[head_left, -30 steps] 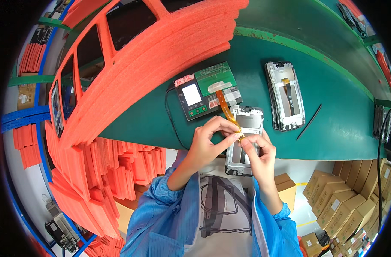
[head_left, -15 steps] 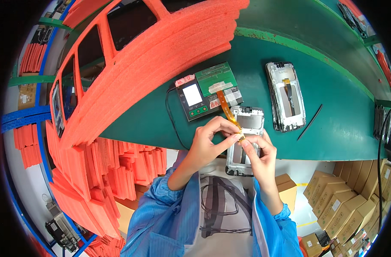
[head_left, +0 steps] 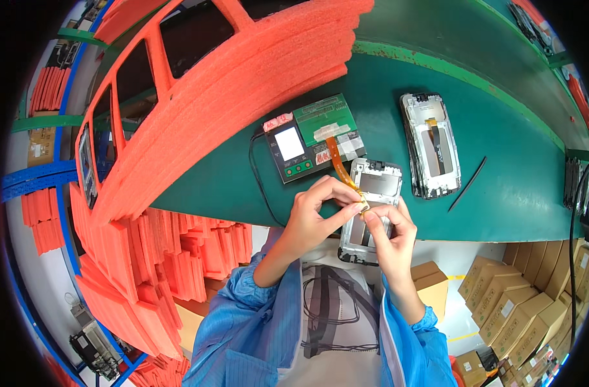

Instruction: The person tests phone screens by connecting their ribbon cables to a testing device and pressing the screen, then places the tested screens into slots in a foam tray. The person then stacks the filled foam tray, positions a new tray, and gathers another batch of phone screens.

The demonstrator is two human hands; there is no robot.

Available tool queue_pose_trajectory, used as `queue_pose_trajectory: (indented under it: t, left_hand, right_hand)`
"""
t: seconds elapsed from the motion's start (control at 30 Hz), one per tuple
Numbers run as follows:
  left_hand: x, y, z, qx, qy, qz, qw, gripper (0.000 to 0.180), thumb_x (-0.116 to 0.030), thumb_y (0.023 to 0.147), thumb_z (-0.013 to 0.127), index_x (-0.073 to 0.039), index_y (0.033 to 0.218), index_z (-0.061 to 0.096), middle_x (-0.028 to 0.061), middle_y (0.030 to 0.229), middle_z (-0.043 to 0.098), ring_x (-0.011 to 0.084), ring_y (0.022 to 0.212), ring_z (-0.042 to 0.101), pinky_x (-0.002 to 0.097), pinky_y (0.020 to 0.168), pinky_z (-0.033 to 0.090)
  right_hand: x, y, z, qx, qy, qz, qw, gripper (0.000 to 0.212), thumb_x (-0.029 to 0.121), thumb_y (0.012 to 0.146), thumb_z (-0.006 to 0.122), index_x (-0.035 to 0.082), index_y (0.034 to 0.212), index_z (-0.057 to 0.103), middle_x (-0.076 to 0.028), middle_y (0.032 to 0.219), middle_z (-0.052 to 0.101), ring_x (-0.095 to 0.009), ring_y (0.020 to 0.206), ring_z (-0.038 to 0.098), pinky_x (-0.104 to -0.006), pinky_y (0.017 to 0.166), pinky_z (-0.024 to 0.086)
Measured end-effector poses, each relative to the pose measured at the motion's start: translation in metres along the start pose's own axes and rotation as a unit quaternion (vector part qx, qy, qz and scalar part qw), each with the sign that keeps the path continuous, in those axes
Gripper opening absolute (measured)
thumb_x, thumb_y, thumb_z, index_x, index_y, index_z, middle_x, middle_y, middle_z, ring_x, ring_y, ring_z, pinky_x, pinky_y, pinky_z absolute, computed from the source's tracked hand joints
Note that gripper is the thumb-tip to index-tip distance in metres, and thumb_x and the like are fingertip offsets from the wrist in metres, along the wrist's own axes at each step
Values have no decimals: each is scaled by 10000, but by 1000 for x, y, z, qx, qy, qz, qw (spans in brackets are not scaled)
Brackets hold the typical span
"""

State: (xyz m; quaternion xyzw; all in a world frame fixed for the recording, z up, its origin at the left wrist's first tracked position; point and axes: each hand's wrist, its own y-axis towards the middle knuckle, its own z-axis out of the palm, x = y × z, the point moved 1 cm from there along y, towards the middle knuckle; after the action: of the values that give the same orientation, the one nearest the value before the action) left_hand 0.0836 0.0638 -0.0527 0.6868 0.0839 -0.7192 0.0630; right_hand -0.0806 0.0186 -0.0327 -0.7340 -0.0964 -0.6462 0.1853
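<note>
Fingers of both hands are pinching together on the orange flex cable [head_left: 338,165] end, left hand [head_left: 314,216] from the left, right hand [head_left: 388,235] from below, over the phone frame [head_left: 369,209]. Foam stack [head_left: 210,97] is filling the left side of the green bench [head_left: 501,161]. Tester board [head_left: 310,135] is sitting just beyond the frame, cable running from it. Second frame [head_left: 431,145] is lying to the right, black stick [head_left: 467,184] beside it

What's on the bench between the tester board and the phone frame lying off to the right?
In the head view, only bare green bench separates the tester board from the phone frame; nothing lies there.
</note>
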Motion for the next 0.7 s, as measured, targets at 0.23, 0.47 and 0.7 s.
queue_pose_trajectory:
  t: [0.23,0.47,0.7]
  left_hand:
    - [0,0,-1,9,-3,7,1000,164,50,843,704,41,995,640,79,956,655,120,873,654,246,802,518]
    - [-4,1,-1,9,-15,-8,1000,166,40,841,708,42,994,645,73,950,644,113,879,643,245,796,512]
    - [-8,0,3,19,82,18,996,370,1,837,715,18,1146,512,81,984,653,109,871,625,254,791,501]
  right_hand:
    - [-3,0,0,10,-1,-16,1000,53,38,860,670,-9,875,688,-93,934,579,-180,882,569,-288,792,443]
    - [-2,1,-1,17,-24,-7,1000,84,69,871,685,-13,888,688,-100,947,583,-187,888,568,-294,800,444]
    - [-3,3,-1,10,-37,-41,998,154,116,919,645,-29,872,668,-98,924,579,-180,859,553,-288,767,436]
